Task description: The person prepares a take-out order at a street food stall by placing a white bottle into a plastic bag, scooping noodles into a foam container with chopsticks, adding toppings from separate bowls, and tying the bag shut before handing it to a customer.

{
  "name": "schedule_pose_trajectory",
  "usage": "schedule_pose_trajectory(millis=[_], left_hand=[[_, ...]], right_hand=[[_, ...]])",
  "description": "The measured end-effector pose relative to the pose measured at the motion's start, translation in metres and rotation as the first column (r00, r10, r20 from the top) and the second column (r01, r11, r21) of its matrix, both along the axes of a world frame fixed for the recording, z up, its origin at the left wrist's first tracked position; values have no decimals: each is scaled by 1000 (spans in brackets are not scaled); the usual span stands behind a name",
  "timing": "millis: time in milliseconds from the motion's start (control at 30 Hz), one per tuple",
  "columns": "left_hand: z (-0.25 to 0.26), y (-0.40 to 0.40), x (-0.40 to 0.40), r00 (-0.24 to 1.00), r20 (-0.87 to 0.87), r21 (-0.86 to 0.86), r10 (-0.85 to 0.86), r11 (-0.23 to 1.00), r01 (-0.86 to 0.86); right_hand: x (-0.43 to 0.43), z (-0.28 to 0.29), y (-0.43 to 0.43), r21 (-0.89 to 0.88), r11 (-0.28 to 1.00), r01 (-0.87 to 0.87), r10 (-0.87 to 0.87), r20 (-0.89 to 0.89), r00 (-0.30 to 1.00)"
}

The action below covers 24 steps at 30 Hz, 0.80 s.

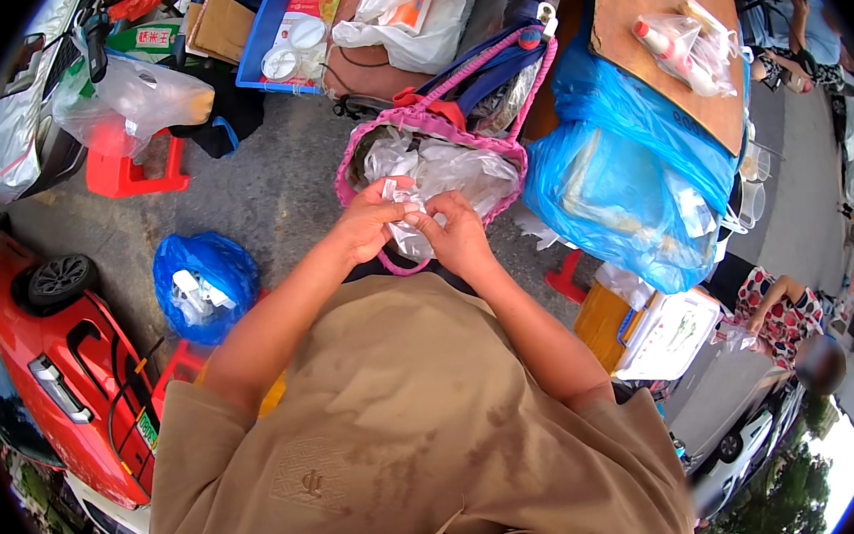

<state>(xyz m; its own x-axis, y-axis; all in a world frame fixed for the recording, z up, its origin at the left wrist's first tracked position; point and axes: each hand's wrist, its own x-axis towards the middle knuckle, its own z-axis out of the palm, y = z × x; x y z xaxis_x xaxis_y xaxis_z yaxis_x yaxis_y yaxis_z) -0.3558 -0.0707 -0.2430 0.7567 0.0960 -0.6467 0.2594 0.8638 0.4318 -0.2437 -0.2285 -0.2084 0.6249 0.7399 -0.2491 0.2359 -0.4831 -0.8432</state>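
Note:
Both my hands meet over a pink-rimmed woven basket bag [354, 139] in front of my body. My left hand [371, 220] pinches a crumpled clear plastic bag [411, 239], and my right hand [455, 228] grips the same plastic from the other side, fingertips nearly touching. More crumpled plastic bags [464, 165] fill the basket bag. Its pink handle [487, 50] rises toward a white hook at the stall's edge. Folds of plastic hide part of my fingertips.
A blue bag-lined bin [206, 284] holding litter stands left, near a red stool [137, 169]. To the right, a large blue plastic bag [617, 199] hangs beside a wooden board [668, 37]. A blue tray [258, 32] lies ahead. A person [777, 315] stands at far right.

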Motion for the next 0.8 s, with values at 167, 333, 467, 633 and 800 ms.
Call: schedule_pose_trajectory(millis=[167,333,467,633,800], left_hand=[[-2,6,-14,999,14,-109,36,993,-34],[-8,44,-36,962,203,-224,183,965,-136],[-1,95,-52,966,160,-34,203,979,-200],[16,103,-43,998,53,260,-16,966,1],[32,79,-20,994,-20,340,-111,934,111]], right_hand=[[-14,-27,-7,132,981,139,-101,-259,961],[-3,-43,-33,-276,952,-136,182,148,972],[14,-21,-42,-415,858,-303,275,-127,953],[48,-76,-23,-303,946,114,-75,139,988],[61,-201,0,-618,786,11,57,91,994]])
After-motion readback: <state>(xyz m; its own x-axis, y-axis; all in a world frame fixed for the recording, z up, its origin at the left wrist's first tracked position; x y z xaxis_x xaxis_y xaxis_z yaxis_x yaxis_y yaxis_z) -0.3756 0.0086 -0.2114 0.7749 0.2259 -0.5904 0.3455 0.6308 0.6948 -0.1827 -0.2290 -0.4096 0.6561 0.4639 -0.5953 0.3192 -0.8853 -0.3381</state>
